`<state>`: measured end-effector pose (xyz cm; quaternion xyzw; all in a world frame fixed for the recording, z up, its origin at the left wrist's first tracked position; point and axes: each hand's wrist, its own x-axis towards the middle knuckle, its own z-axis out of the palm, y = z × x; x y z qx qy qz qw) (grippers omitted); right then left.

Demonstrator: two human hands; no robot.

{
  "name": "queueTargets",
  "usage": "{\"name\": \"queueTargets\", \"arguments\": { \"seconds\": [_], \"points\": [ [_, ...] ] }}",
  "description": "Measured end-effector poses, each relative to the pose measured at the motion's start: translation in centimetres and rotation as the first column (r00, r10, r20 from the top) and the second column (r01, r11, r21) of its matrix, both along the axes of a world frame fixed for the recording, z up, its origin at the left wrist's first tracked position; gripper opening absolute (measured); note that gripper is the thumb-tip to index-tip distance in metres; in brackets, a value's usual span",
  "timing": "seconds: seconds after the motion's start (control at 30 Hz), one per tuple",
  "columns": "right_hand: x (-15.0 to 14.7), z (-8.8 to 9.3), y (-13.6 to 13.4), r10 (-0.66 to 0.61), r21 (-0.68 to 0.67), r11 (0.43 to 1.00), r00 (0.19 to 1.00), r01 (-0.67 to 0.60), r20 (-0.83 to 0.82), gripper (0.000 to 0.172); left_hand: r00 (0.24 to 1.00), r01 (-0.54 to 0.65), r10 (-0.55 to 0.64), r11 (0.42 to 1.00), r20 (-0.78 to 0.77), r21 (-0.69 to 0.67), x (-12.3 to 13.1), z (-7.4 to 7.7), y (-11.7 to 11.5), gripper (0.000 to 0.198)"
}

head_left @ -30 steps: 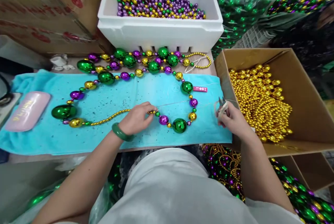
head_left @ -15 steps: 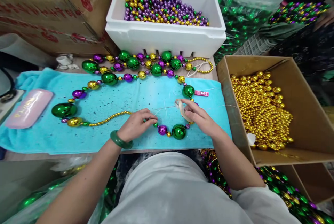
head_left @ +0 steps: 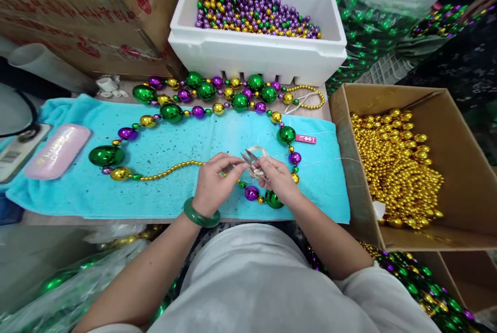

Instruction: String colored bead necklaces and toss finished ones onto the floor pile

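A long necklace point(head_left: 171, 113) of green, purple and gold balls lies in a loop on a turquoise towel point(head_left: 163, 193). My left hand point(head_left: 215, 183), with a green bangle on the wrist, pinches the thin thread at the end of the small gold bead run. My right hand point(head_left: 277, 180) is closed on small thread snips point(head_left: 254, 159) wrapped in pale tape, their blades pointing at the left fingertips. Both hands meet above the near side of the loop, next to a purple ball point(head_left: 251, 192) and a green ball point(head_left: 272, 200).
A white foam box point(head_left: 256, 58) of mixed small beads stands behind the towel. A cardboard box point(head_left: 458, 131) of gold bead strands sits to the right. A pink case point(head_left: 58, 150) lies at the towel's left end. Bags of beads surround the table.
My right hand has come in from the right edge of the towel with the snips and now meets my left hand at the thread. The left hand has barely moved.
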<state>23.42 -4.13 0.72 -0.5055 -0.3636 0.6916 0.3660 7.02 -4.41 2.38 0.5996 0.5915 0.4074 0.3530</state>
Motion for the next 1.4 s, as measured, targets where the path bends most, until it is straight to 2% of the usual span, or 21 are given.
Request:
{"name": "queueTargets", "arguments": {
  "seconds": [0.07, 0.17, 0.23, 0.3, 0.37, 0.4, 0.47, 0.5, 0.53, 0.57, 0.63, 0.7, 0.73, 0.77, 0.87, 0.93, 1.0, 1.03, 1.1, 1.23, 1.4],
  "points": [
    [-0.4, 0.1, -0.1, 0.014, 0.023, 1.000, 1.000, -0.014, 0.001, 0.049, 0.991, 0.007, 0.010, 0.992, 0.135, -0.125, 0.6, -0.3, 0.2, 0.020],
    [-0.8, 0.2, -0.2, 0.038, 0.065, 0.997, 0.999, -0.039, 0.017, 0.051, 0.935, 0.098, 0.000, 0.961, 0.354, -0.258, 0.9, -0.7, 0.7, 0.019],
    [-0.4, 0.1, 0.0, 0.045, 0.080, 0.996, 0.998, -0.049, 0.049, 0.050, 0.920, 0.108, -0.015, 0.970, 0.391, -0.217, 0.9, -0.7, 1.1, 0.014],
    [0.7, -0.2, 0.6, 0.017, 0.082, 0.996, 0.990, -0.029, 0.139, 0.048, 0.935, 0.031, 0.010, 0.993, 0.355, -0.110, 0.5, -0.2, 1.3, 0.012],
    [2.5, -0.3, 1.4, -0.105, 0.152, 0.987, 0.942, 0.059, 0.318, 0.040, 0.940, -0.078, 0.074, 0.997, 0.333, -0.001, 0.0, 0.5, 1.6, 0.010],
    [3.4, -0.1, 1.7, -0.218, 0.243, 0.962, 0.881, 0.123, 0.419, 0.035, 0.939, -0.122, 0.103, 0.992, 0.328, 0.039, -0.3, 0.9, 1.6, 0.009],
    [4.9, 0.6, 2.0, -0.472, 0.489, 0.848, 0.707, 0.202, 0.526, 0.030, 0.944, -0.154, 0.119, 0.984, 0.307, 0.094, -0.6, 1.6, 1.7, 0.007],
    [5.2, 1.1, 2.0, -0.558, 0.598, 0.778, 0.647, 0.192, 0.519, 0.034, 0.950, -0.138, 0.100, 0.984, 0.296, 0.111, -0.5, 1.9, 1.6, 0.005],
    [5.3, 1.7, 1.8, -0.582, 0.666, 0.731, 0.644, 0.147, 0.497, 0.039, 0.957, -0.101, 0.063, 0.987, 0.284, 0.122, -0.4, 2.0, 1.6, 0.004],
    [5.1, 2.2, 1.6, -0.529, 0.687, 0.723, 0.697, 0.072, 0.484, 0.044, 0.962, -0.052, 0.015, 0.990, 0.274, 0.129, -0.1, 2.2, 1.5, 0.004],
    [4.0, 2.7, 1.1, -0.211, 0.623, 0.766, 0.853, -0.160, 0.478, 0.046, 0.960, 0.065, -0.099, 0.988, 0.260, 0.137, 0.5, 2.3, 1.3, 0.004],
    [2.8, 2.5, 1.0, 0.157, 0.488, 0.784, 0.884, -0.383, 0.440, 0.033, 0.958, 0.146, -0.176, 0.979, 0.227, 0.145, 0.8, 2.2, 1.4, 0.008],
    [2.4, 2.1, 1.1, 0.266, 0.429, 0.786, 0.870, -0.445, 0.415, 0.027, 0.964, 0.158, -0.184, 0.977, 0.192, 0.144, 0.7, 2.1, 1.4, 0.009],
    [2.0, 1.6, 1.3, 0.314, 0.389, 0.791, 0.859, -0.472, 0.405, 0.025, 0.975, 0.153, -0.172, 0.979, 0.144, 0.136, 0.3, 2.0, 1.6, 0.011],
    [1.7, 0.4, 2.2, 0.307, 0.345, 0.791, 0.815, -0.506, 0.491, 0.030, 0.992, 0.095, -0.091, 0.994, -0.084, 0.045, -1.6, 1.0, 2.1, 0.018],
    [1.4, -0.1, 2.9, 0.405, 0.278, 0.722, 0.712, -0.634, 0.573, 0.043, 0.977, 0.046, -0.056, 0.998, -0.207, -0.053, -3.0, 0.0, 2.3, 0.021],
    [0.9, -0.5, 3.5, 0.547, 0.144, 0.612, 0.548, -0.777, 0.633, 0.058, 0.976, -0.002, -0.039, 0.983, -0.213, -0.185, -4.1, -1.2, 2.3, 0.024],
    [0.6, -0.7, 3.7, 0.590, 0.079, 0.568, 0.473, -0.819, 0.655, 0.060, 0.984, -0.019, -0.028, 0.967, -0.178, -0.255, -4.5, -1.8, 2.3, 0.027],
    [0.0, -1.1, 4.2, 0.615, -0.012, 0.537, 0.382, -0.843, 0.690, 0.050, 0.996, -0.033, 0.002, 0.933, -0.088, -0.359, -4.9, -2.9, 2.1, 0.032],
    [-0.1, -2.0, 4.8, 0.650, -0.073, 0.544, 0.365, -0.836, 0.667, 0.017, 1.000, 0.005, -0.002, 0.925, 0.007, -0.379, -4.9, -3.8, 1.8, 0.037],
    [0.4, -2.6, 5.0, 0.669, -0.024, 0.579, 0.458, -0.815, 0.585, 0.017, 0.979, 0.198, -0.204, 0.905, 0.025, -0.375, -4.6, -3.7, 1.6, 0.036]
  ]
}}
